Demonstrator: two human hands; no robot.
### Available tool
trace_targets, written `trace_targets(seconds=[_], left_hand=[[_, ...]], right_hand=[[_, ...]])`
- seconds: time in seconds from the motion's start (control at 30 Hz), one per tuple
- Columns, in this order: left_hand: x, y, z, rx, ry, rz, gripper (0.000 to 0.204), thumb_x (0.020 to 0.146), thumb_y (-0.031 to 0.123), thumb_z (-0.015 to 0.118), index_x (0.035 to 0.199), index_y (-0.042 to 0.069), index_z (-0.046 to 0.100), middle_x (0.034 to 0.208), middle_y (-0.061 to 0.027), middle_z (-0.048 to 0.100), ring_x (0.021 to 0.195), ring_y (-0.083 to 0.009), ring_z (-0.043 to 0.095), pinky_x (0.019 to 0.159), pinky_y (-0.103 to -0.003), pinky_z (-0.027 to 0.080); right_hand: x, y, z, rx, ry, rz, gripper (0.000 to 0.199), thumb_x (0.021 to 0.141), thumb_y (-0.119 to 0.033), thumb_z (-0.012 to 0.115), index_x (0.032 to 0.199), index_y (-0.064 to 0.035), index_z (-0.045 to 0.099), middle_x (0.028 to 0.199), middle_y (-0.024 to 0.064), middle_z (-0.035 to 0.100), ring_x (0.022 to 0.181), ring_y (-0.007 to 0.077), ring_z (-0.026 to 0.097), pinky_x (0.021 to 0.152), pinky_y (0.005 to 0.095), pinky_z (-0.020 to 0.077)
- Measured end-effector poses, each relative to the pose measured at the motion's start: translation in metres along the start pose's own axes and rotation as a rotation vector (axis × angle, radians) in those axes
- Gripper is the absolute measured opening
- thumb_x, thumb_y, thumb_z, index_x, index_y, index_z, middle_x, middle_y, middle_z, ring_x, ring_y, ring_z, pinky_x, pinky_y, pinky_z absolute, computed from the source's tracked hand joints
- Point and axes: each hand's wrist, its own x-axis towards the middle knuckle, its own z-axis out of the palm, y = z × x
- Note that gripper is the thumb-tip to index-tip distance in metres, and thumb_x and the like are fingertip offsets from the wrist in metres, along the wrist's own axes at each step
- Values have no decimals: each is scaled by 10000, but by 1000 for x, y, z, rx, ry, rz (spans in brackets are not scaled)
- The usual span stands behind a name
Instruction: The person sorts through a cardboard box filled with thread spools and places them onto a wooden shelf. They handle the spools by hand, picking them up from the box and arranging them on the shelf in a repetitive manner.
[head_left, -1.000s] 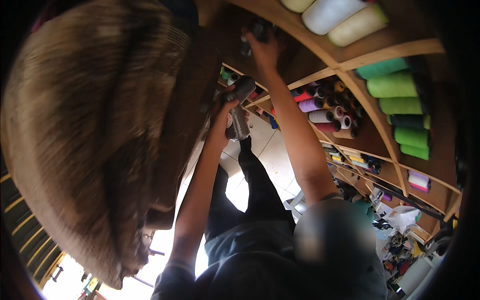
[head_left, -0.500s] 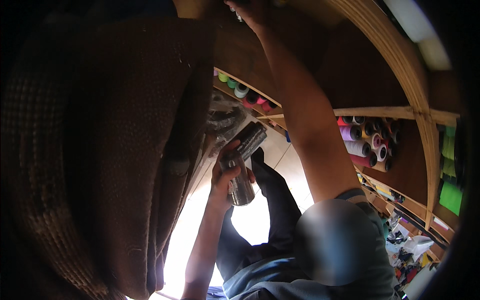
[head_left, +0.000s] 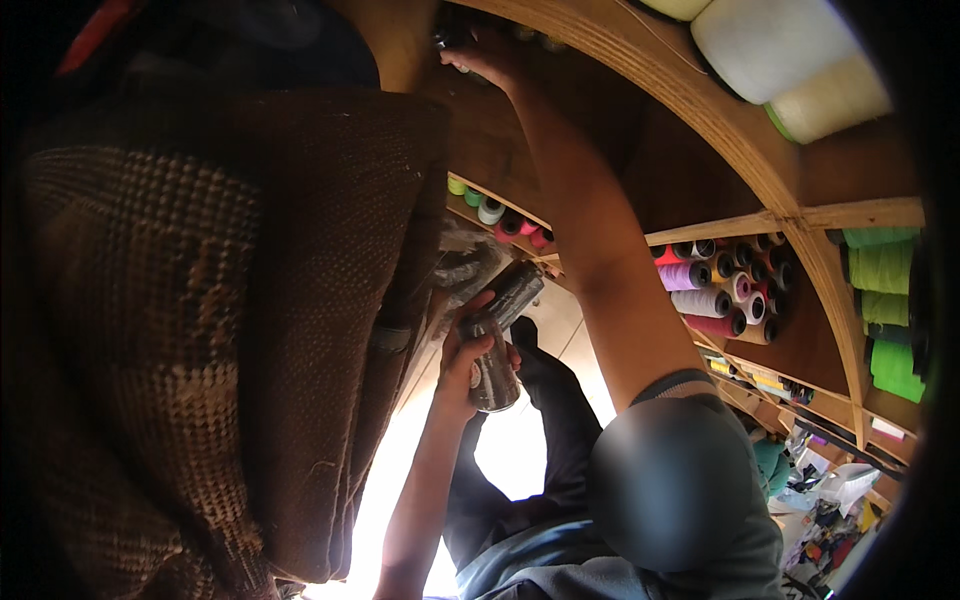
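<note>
Left hand (head_left: 472,355): curls closed around a lower dark cylinder (head_left: 494,378) and holds an upper dark cylinder (head_left: 517,290) along with it, over the gap beside the brown cloth (head_left: 310,300).
Lower cylinder: points nearly straight down in the grip, thumb across its side, a pale patch near the thumb.
Upper cylinder: slants up and to the right above the lower one, pale marks along its side.
Right hand (head_left: 484,65): reaches far up into a shadowed compartment of the wooden shelf (head_left: 790,208), fingers bent at a dark object (head_left: 443,40) with a shiny part near the fingertips; perhaps another cylinder, but cannot tell in this shadow, nor how tightly gripped.
Cloth: hangs in thick folds down the left side, coarse and checked in places.
Plastic wrapping (head_left: 468,262): lies crumpled just behind the upper cylinder.
Shelf spools: show mixed colours in a stack (head_left: 715,295) right of the right arm, green ones (head_left: 880,290) farther right, large pale cones (head_left: 775,45) at upper right.
Below: dark trousers (head_left: 565,405) over a bright tiled floor (head_left: 577,345).
</note>
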Motion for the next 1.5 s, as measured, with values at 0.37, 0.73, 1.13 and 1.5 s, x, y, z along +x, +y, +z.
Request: trace_targets(seconds=[0.37,0.73,1.13,1.5], left_hand=[[-15,7,-5,-4,-38,0,646,745,167,602,1343,81,375,830,-96,519,638,-244,615,581,-352,508],[-11,2,-13,-50,-3,12,641,762,192,594,1348,79,361,839,-92,531,655,-240,613,583,-341,502],[38,19,17,-148,-148,73,619,785,245,589,1358,157,370,944,-110,556,677,-231,617,594,-347,520],[159,73,70,-307,-84,179,432,822,323,594,1226,219,479,796,-106,596,713,-222,606,655,-357,528]], right_hand=[[-7,19,3,-146,183,-77,760,592,-312,765,1244,-34,489,1252,203,510,1188,324,467,969,415,396],[-23,38,-1,-230,735,-175,328,807,-326,677,966,-43,628,997,84,619,897,232,586,760,395,475],[25,81,-18,84,563,-46,370,825,-381,615,1010,-61,602,960,97,642,871,181,574,773,359,447],[-11,94,-30,638,461,167,435,862,-482,509,1034,-90,587,932,99,652,798,149,553,738,323,418]])
